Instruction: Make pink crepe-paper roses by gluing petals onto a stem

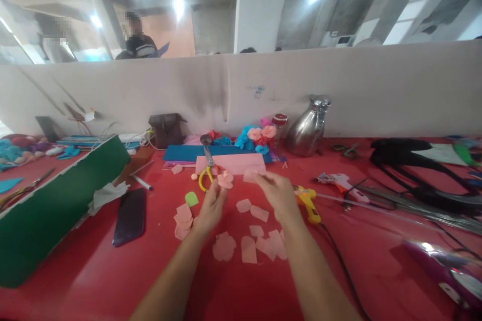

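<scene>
You've got L hand (211, 206) pinching pink flower (225, 179) at its 1 o'clock; R hand (279, 194) pinching pink petal (249, 175), its 10 o'clock, gap btwn. Dark phone (130, 216), L hand's 9 o'clock.

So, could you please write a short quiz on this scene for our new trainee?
1. Open question: What is the right hand holding?
2. True or false: The left hand is holding the black phone.
3. Fill in the missing colour: The glue gun nearest the right hand is ____.

Key:
1. A pink petal cutout.
2. False; it holds a small pink flower.
3. Yellow.
</scene>
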The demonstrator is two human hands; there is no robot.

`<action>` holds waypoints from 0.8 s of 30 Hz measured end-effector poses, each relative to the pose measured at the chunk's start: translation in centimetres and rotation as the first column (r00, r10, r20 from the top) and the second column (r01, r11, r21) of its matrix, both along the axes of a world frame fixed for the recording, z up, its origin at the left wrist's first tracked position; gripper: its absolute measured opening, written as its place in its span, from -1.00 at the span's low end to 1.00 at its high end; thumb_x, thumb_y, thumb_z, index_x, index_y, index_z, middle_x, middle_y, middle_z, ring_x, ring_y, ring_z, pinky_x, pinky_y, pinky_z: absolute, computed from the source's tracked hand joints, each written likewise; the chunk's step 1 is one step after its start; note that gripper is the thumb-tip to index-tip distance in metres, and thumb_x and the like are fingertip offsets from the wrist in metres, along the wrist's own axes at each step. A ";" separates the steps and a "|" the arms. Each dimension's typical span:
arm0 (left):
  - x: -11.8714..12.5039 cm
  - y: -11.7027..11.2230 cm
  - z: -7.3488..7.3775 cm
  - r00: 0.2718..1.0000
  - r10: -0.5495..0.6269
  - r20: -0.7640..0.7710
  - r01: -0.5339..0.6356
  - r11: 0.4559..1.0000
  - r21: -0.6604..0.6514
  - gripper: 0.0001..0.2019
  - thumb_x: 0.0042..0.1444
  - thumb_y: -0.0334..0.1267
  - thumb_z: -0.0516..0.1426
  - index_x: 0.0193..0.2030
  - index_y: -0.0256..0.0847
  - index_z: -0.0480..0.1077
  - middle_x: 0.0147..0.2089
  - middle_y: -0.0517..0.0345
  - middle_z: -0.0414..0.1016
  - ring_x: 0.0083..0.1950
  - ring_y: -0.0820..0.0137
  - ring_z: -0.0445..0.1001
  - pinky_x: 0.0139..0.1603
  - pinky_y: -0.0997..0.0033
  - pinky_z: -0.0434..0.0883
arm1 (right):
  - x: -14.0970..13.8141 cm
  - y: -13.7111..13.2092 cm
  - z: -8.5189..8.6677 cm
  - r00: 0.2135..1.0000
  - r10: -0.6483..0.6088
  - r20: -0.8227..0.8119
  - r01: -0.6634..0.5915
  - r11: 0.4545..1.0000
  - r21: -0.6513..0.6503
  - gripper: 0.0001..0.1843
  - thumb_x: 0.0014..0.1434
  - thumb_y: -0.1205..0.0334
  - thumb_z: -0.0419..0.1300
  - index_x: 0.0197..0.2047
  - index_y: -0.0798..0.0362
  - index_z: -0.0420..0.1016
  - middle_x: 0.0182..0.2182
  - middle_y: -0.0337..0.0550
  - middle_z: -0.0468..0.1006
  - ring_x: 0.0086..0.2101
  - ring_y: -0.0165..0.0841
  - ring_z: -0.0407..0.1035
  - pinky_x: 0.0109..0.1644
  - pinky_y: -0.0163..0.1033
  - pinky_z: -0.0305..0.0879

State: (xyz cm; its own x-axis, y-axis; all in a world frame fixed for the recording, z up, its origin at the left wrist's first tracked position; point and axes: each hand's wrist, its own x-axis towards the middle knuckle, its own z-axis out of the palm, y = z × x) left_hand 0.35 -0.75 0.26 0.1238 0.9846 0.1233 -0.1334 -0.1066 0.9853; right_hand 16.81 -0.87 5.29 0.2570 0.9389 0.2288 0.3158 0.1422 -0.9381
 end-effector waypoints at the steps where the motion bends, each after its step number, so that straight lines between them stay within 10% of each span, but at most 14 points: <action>1: 0.0 0.0 -0.1 1.000 0.016 0.010 -0.016 1.000 0.013 -0.76 0.08 -0.05 0.05 -0.29 -0.18 0.28 -0.52 0.31 0.12 -0.49 0.53 0.06 -0.42 0.51 0.10 | 0.1 0.1 -0.4 0.992 -0.042 -0.119 0.042 0.999 0.000 -0.71 -0.06 0.03 0.22 -0.34 0.05 0.57 -0.34 -0.12 0.60 -0.29 -0.23 0.42 -0.21 -0.21 0.26; 9: 0.2 -0.7 0.8 0.934 -0.132 0.333 0.150 0.988 -0.031 -0.78 0.02 -0.10 0.13 -0.42 -0.23 0.35 -0.42 0.19 0.25 -0.42 0.52 0.17 -0.31 0.45 0.19 | 0.1 -0.1 -1.9 0.734 0.000 -0.679 -0.060 0.996 -0.065 -0.83 -0.23 0.16 0.37 -0.50 0.01 0.58 -0.54 -0.26 0.53 -0.47 -0.43 0.33 -0.32 -0.29 0.24; 24: 0.0 -1.0 -0.2 0.963 -0.163 0.215 0.172 0.985 -0.024 -0.82 -0.08 -0.15 0.21 -0.45 -0.23 0.40 -0.47 0.19 0.34 -0.40 0.49 0.25 -0.27 0.46 0.25 | -0.1 -0.8 -1.1 0.641 0.084 -0.763 -0.151 0.988 -0.018 -0.85 -0.16 0.17 0.35 -0.47 0.03 0.55 -0.51 -0.26 0.53 -0.46 -0.45 0.34 -0.33 -0.32 0.22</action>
